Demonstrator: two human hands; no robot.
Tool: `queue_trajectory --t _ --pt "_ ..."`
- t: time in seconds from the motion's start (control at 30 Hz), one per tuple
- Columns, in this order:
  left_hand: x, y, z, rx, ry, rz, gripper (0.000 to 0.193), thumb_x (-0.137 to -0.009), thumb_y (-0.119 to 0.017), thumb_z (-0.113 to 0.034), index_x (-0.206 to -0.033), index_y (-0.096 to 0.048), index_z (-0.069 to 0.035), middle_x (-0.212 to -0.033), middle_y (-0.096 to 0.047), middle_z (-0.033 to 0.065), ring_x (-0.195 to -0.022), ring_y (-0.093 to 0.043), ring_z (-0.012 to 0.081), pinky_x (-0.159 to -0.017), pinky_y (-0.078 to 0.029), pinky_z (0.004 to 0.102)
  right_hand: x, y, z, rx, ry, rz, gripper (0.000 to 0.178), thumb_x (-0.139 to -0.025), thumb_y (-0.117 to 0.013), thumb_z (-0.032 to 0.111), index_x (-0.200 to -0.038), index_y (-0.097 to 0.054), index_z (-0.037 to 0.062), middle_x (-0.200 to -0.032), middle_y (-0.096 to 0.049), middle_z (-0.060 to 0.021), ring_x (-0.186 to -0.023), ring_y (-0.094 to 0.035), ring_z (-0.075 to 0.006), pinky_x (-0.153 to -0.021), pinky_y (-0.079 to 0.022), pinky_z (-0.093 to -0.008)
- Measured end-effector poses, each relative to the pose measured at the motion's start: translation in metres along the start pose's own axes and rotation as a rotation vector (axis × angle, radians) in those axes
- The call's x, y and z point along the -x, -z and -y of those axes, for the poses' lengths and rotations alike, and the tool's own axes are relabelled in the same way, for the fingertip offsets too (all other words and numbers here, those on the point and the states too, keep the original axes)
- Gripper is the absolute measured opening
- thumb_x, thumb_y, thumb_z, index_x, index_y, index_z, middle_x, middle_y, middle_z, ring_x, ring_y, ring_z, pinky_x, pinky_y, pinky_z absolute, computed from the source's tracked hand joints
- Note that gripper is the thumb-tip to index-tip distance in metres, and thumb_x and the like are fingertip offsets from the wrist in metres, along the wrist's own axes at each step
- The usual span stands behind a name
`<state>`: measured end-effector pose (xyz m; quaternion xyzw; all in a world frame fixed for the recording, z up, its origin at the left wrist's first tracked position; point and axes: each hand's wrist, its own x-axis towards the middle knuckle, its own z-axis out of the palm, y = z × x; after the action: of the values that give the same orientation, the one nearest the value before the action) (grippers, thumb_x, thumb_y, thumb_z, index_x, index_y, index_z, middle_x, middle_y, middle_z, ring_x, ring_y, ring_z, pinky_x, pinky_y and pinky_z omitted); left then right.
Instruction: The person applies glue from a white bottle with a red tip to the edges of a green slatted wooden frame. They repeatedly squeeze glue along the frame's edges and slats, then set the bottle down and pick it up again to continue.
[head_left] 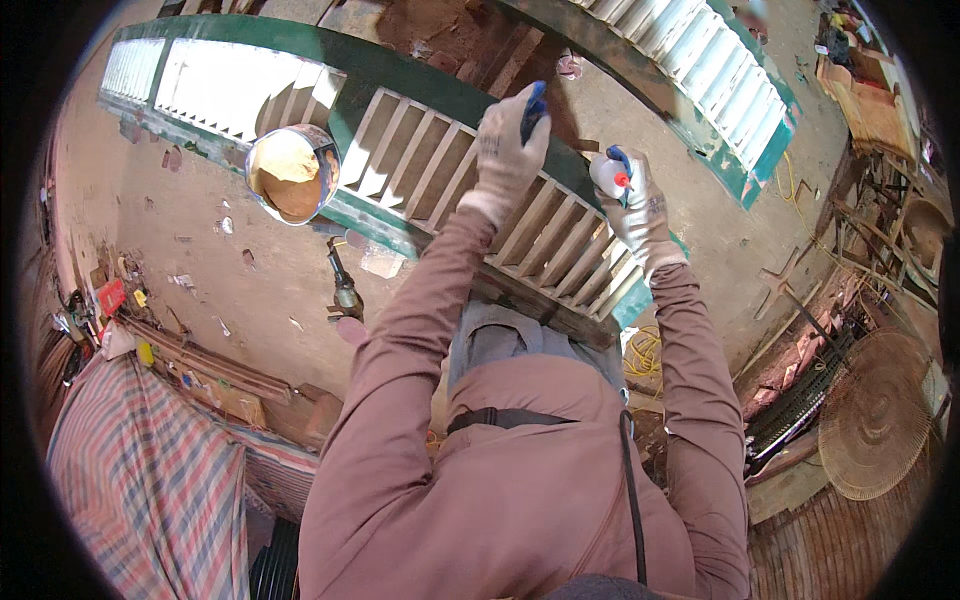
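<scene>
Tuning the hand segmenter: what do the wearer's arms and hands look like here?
Left hand and right hand: matching off-white work gloves, blue showing at the fingers, small dark marking on the back of each, fitted cuffs. Arms: long, plain, dusty mauve-brown sleeves, creased, reaching the glove cuffs.

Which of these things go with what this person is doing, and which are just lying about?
Seemingly part of the job:
white bottle with a red tip, in the gloved right hand
green-framed slatted panel below the hands
bucket containing tan material

Seemingly just lying about:
handheld tool on the floor
yellow cord
round wire grille
draped striped cloth
</scene>
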<state>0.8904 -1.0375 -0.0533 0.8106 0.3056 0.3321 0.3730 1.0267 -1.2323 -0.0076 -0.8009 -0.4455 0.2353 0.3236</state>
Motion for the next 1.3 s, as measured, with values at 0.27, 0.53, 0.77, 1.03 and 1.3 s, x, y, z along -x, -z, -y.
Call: queue_trajectory --t 0.27,0.53,0.77,1.03,1.3 --pt "0.074 0.030 0.002 -0.566 -0.022 0.042 0.059 -0.086 -0.076 -0.029 -0.141 -0.062 -0.014 -0.140 -0.058 0.0091 -0.133 -0.052 0.0322 -0.112 -0.037 0.0547 -0.005 0.004 0.006 0.091 0.093 0.023 0.071 -0.074 -0.080 -0.003 -0.138 -0.051 0.0116 -0.132 -0.063 -0.0168 -0.121 -0.065 -0.0403 -0.101 -0.056 -0.0437" --pt "0.074 0.027 0.002 -0.544 0.034 0.071 0.060 -0.089 -0.073 -0.027 -0.145 -0.058 -0.013 -0.144 -0.056 0.0110 -0.134 -0.050 0.0354 -0.114 -0.037 0.0535 -0.007 0.008 0.004 0.076 0.157 0.048 0.072 -0.078 -0.084 -0.004 -0.140 -0.049 0.0092 -0.136 -0.061 -0.0173 -0.125 -0.064 -0.0374 -0.103 -0.056 -0.0411" --pt "0.073 0.026 0.000 -0.600 0.031 0.104 0.054 -0.091 -0.071 -0.029 -0.143 -0.062 -0.017 -0.146 -0.056 0.0056 -0.134 -0.049 0.0314 -0.114 -0.034 0.0520 -0.012 0.012 0.000 0.133 0.190 0.067 0.069 -0.077 -0.084 0.001 -0.137 -0.052 0.0123 -0.133 -0.063 -0.0170 -0.122 -0.066 -0.0409 -0.100 -0.057 -0.0427" --pt "0.076 0.025 0.003 -0.713 0.000 0.161 0.055 -0.092 -0.068 -0.030 -0.146 -0.062 -0.019 -0.156 -0.054 0.0026 -0.136 -0.045 0.0324 -0.115 -0.032 0.0506 -0.012 0.009 -0.009 0.099 0.205 0.055 0.071 -0.078 -0.084 0.003 -0.140 -0.050 0.0131 -0.133 -0.064 -0.0165 -0.121 -0.066 -0.0402 -0.097 -0.058 -0.0436" --pt "0.077 0.038 0.008 -0.442 -0.025 -0.048 0.029 -0.087 -0.080 -0.033 -0.110 -0.070 -0.021 -0.126 -0.067 0.0023 -0.125 -0.056 0.0291 -0.113 -0.036 0.0541 -0.011 0.011 -0.010 0.094 0.137 0.106 0.070 -0.081 -0.083 0.004 -0.142 -0.048 0.0125 -0.131 -0.063 -0.0170 -0.118 -0.067 -0.0406 -0.097 -0.057 -0.0447"
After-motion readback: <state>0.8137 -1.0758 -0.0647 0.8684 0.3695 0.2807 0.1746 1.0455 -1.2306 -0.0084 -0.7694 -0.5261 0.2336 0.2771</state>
